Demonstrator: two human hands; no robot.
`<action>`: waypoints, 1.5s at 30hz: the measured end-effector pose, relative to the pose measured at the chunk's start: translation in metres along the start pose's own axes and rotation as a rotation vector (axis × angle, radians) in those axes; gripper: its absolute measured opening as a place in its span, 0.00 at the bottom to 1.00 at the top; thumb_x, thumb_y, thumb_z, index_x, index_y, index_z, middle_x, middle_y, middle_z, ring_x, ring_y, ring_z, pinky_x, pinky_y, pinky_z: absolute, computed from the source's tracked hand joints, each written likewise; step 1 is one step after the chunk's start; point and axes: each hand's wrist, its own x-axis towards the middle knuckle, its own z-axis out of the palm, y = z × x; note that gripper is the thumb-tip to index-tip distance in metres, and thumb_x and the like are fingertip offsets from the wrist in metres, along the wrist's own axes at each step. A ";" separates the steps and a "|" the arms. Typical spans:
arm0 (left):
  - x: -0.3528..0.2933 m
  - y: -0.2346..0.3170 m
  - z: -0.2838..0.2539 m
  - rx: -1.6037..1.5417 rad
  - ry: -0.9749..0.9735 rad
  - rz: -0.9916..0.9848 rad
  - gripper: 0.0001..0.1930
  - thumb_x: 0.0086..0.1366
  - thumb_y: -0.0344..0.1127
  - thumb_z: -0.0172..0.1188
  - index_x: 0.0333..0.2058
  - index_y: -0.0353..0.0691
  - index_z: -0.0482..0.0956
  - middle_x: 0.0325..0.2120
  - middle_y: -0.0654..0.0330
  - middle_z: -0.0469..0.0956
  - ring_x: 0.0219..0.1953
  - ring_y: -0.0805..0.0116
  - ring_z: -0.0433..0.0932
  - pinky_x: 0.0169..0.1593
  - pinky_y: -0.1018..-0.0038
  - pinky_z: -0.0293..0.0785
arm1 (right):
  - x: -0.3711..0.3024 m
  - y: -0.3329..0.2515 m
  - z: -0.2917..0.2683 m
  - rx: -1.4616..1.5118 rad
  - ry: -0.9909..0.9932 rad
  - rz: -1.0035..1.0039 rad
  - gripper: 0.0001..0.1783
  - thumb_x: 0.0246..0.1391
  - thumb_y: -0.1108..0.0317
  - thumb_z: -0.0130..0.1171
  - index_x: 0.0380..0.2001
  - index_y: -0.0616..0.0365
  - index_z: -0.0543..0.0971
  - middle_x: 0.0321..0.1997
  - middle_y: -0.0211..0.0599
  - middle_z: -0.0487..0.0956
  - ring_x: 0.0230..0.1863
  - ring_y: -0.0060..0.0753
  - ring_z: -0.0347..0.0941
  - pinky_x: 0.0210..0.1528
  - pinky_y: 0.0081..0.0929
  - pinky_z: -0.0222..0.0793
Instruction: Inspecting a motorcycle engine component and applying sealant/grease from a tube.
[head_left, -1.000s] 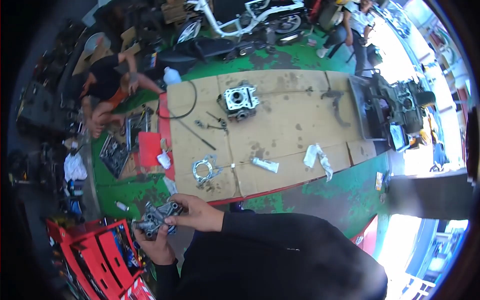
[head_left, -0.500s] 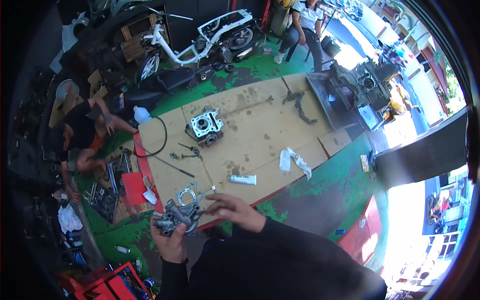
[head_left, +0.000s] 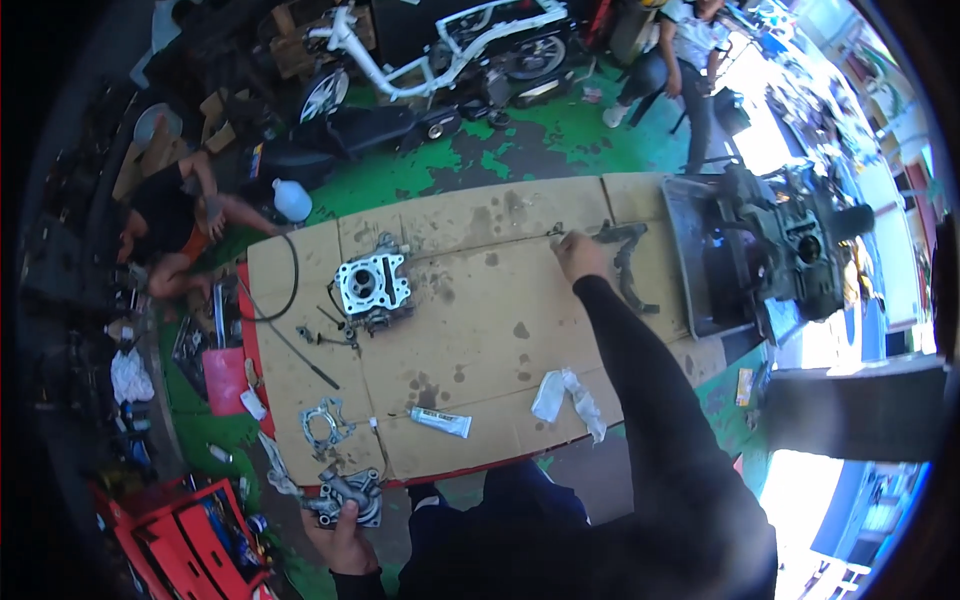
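My left hand grips a grey cast-metal engine cover with pipe stubs, at the near left edge of the cardboard-covered table. A thin metal gasket lies just beyond it. Stretched across to the far side, my right hand has its fingers drawn together by a small dark part. Whatever they hold, if anything, is too small to make out. A dark curved bracket lies just right of that hand. An engine cylinder with a pale machined face stands on the left half of the table.
A squeezed tube and crumpled white cloth lie near the front edge. Small metal parts and a black hose are at left. A tray and engine stand right. One person crouches left; another sits behind.
My right hand has left the engine cover and reached far across the table toward the bracket. My left hand still holds the cover, now lower. The view has shifted.
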 end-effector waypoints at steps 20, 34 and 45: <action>-0.013 0.050 0.101 -0.210 0.161 0.197 0.24 0.55 0.16 0.63 0.51 0.32 0.68 0.39 0.53 0.78 0.37 0.65 0.80 0.46 0.74 0.78 | 0.017 -0.019 -0.007 0.398 -0.042 -0.350 0.11 0.57 0.71 0.55 0.42 0.60 0.77 0.37 0.42 0.81 0.36 0.44 0.77 0.42 0.32 0.72; -0.037 0.101 0.102 -0.389 -0.092 0.435 0.16 0.55 0.17 0.64 0.38 0.36 0.68 0.35 0.54 0.78 0.34 0.68 0.79 0.42 0.75 0.78 | -0.301 -0.239 -0.233 1.317 -0.707 -0.714 0.10 0.49 0.80 0.59 0.37 0.64 0.78 0.35 0.34 0.78 0.34 0.26 0.71 0.39 0.20 0.67; -0.034 0.123 0.041 -0.342 -0.171 0.577 0.17 0.54 0.20 0.68 0.32 0.39 0.65 0.30 0.57 0.77 0.29 0.74 0.75 0.38 0.80 0.74 | -0.356 -0.283 -0.248 1.145 -0.716 -0.532 0.12 0.50 0.81 0.61 0.40 0.64 0.78 0.33 0.34 0.78 0.33 0.25 0.72 0.40 0.19 0.68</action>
